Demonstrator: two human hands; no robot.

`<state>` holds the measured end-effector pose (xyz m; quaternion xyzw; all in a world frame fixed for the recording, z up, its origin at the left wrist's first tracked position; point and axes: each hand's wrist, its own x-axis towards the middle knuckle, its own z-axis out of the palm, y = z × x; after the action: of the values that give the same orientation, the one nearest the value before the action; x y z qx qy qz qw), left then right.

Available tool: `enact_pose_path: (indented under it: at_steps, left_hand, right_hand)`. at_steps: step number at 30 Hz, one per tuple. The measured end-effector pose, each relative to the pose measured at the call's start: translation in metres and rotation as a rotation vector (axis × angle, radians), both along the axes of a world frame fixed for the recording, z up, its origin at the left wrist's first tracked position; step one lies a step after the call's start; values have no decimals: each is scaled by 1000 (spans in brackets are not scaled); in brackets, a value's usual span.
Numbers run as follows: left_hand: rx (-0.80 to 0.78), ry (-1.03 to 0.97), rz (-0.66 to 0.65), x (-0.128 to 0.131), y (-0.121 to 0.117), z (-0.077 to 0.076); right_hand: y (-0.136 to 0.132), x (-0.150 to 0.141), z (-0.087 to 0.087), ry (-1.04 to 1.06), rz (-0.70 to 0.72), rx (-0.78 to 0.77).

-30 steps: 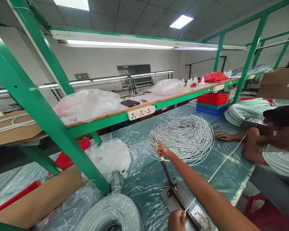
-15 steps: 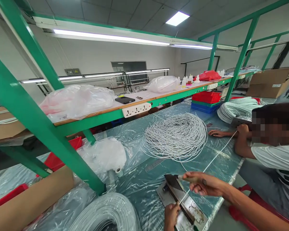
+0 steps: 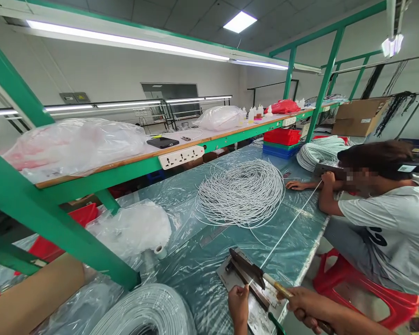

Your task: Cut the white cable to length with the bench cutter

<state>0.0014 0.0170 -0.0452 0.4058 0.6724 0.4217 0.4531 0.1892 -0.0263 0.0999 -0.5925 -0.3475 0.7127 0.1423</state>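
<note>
My left hand (image 3: 238, 302) pinches the near end of a thin white cable (image 3: 286, 229) beside the metal base plate (image 3: 226, 270) of a lever cutter. My right hand (image 3: 309, 307) is closed around the cutter's wooden handle (image 3: 278, 286). The cutter's dark blade (image 3: 247, 265) is lowered over the plate, close to the cable in front of my left fingers. The cable stretches away taut to a co-worker's raised hand (image 3: 328, 178). A green-handled item (image 3: 275, 323) lies at the plate's near edge.
A loose white cable coil (image 3: 242, 193) lies mid-table, and another coil (image 3: 149, 311) sits near front left. A green post (image 3: 87, 242) slants at left. A steel ruler (image 3: 212, 236) and plastic bag (image 3: 136, 225) lie nearby. The co-worker (image 3: 387, 218) sits on a red stool (image 3: 366, 291).
My right hand has swung the wooden handle down, lowering the blade from its raised tilt toward the plate. My left hand still pinches the cable. The view has turned somewhat right.
</note>
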Motion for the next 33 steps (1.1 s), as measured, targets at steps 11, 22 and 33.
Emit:
enact_pose_path:
  at_steps: [11,22,33]
  left_hand:
    - [18,-51,14,0,4,5]
    - [35,-48,18,-1,5,1]
    - [9,-9,10,0,5,0]
  right_hand:
    - [-14,-1,-16,-105,74,132]
    - [-15,-4,-13,-151,59,112]
    - [-27,4,-36,-182,118,302]
